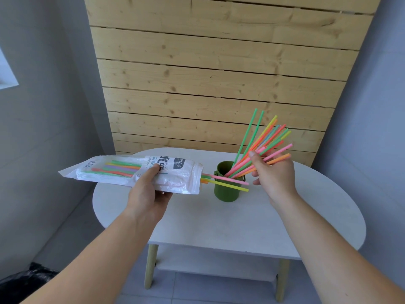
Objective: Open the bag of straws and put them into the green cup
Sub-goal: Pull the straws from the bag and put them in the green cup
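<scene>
Lying nearest, at the lower left: black plastic sheeting (24,279) on the floor.

Standing on pale wooden legs: white oval table (241,224), with a lower shelf beneath the top.

Gripping from below, held above the table's left edge: left hand (148,198), thumb pressing on the printed face, other fingers curling underneath, clamping the straw bag (135,173).

Lying roughly level, open end pointing right toward the cup: straw bag, white with a clear window, still holding several coloured straws; a pink straw (228,179) and a yellow straw (228,185) sticking out of the mouth and crossing in front of the cup.

Reaching in from the right: right hand (274,174), fingers loosely spread, thumb and fingertips resting against the leaning straws.

Standing on the tabletop, right of the bag: green cup (228,191).

Leaning out of the cup toward the upper right, fanning apart: bundle of coloured straws (260,145).

Backing the table: pale wooden plank panel (219,73) between grey walls.
</scene>
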The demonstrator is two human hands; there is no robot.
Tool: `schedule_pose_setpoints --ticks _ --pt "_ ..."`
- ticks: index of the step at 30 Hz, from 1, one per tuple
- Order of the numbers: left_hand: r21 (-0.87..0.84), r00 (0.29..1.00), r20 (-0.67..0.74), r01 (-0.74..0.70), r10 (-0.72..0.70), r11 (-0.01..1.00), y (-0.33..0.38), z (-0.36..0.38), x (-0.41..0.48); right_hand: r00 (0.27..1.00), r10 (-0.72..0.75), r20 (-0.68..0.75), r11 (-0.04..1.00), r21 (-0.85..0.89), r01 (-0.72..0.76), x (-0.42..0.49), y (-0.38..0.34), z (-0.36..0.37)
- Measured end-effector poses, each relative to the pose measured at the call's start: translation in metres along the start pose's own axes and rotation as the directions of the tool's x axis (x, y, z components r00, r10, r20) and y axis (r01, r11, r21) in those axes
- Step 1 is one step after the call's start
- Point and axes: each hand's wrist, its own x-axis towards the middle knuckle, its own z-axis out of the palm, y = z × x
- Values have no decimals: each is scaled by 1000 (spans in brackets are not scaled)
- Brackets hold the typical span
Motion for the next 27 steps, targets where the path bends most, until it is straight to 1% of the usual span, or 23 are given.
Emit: schedule_pose_setpoints --ticks 4,9,14,17,19,21,24,27 --pt "12 1000 10 3 -4 1000 -1 0 -1 1000 10 0 1000 -26 -10 3 2 0" --pt "10 1000 14 1 -1 1000 -1 1 -2 997 50 57 996 -82 -45 14 1 0" --pt "15 1000 8 -1 1 1000 0 0 -1 984 173 30 983 64 -174 14 5 -1" --pt "14 1000 10 4 -4 1000 0 0 -1 977 213 24 965 153 -214 13 3 -4" --pt "12 1000 8 5 -5 1000 0 1 -1 973 225 54 956 183 -231 12 1 -6" --pt "13 1000 9 6 -6 1000 -1 1 -2 968 236 88 959 142 -247 9 1 -6" --pt "11 1000 14 -2 1 1000 0 0 -2 950 291 111 953 57 -299 1 3 -6" --pt "12 999 28 -16 15 1000 1 1 -2 920 376 112 924 -128 -361 -9 1 -8"
